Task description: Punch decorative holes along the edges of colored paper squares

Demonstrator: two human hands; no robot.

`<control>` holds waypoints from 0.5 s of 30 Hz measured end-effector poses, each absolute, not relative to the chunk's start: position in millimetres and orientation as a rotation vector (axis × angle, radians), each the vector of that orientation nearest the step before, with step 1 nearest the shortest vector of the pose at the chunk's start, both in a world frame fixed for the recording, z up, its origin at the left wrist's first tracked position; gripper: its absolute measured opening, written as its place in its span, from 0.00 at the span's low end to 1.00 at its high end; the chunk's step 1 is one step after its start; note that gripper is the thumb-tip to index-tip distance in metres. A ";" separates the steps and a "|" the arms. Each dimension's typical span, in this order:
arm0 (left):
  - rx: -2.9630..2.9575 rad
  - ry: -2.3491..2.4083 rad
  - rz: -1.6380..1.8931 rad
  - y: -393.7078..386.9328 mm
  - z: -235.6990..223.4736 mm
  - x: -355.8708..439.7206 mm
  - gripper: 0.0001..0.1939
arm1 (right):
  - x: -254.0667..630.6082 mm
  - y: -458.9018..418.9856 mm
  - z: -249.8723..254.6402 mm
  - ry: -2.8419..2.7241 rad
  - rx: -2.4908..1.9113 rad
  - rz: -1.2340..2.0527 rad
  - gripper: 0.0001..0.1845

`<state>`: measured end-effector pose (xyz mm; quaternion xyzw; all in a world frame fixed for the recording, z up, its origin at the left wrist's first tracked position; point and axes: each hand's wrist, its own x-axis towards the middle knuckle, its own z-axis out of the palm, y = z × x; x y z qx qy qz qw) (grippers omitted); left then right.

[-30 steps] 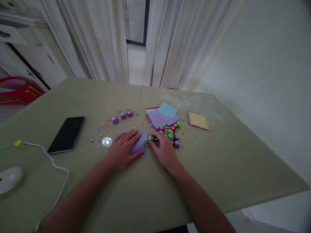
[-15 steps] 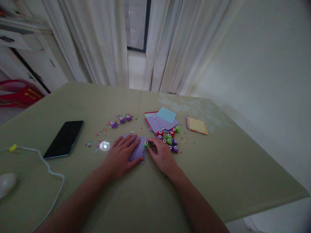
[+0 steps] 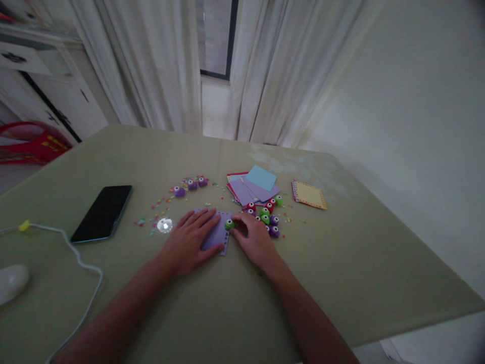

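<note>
My left hand point(image 3: 191, 240) lies flat with its fingers spread on a purple card point(image 3: 215, 241), pressing it to the table. A row of small punched holes runs along the card's right edge. There, my right hand point(image 3: 254, 240) pinches a small green craft paper punch point(image 3: 229, 224) between thumb and fingers. The punch, with a round white-and-black button like an eye, sits at the card's edge; whether the paper is inside its slot I cannot tell. Just beyond my right hand is a cluster of red, green and purple craft punches point(image 3: 265, 219), partly hidden by the hand.
Purple punches point(image 3: 192, 185) stand in a row behind the left hand, among colourful paper bits point(image 3: 161, 214). Loose cards point(image 3: 261, 178) and a yellow-topped card stack point(image 3: 309, 195) lie farther back. To the left are a shiny disc point(image 3: 164, 225), a dark phone point(image 3: 103, 213) and a white cable point(image 3: 99, 283).
The view has shifted slightly. Both hands keep nearly the same places, the left flat on the card and the right on the green punch at its edge.
</note>
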<state>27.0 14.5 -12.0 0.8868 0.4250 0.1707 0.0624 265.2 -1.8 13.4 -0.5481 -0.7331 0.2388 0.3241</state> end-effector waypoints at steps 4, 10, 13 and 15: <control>2.680 1.287 0.498 14.3 -11.9 26.5 0.40 | 265.5 -2.7 15.4 -1.947 -1.423 0.621 0.16; 2.678 1.283 0.479 14.1 -9.7 27.0 0.40 | 266.1 -2.2 14.1 -1.948 -1.430 0.604 0.15; 2.674 1.277 0.489 14.3 -9.4 27.4 0.41 | 265.9 -1.7 12.9 -1.944 -1.428 0.593 0.13; 2.676 1.280 0.485 14.2 -9.2 27.5 0.41 | 265.6 -1.5 12.5 -1.943 -1.429 0.586 0.13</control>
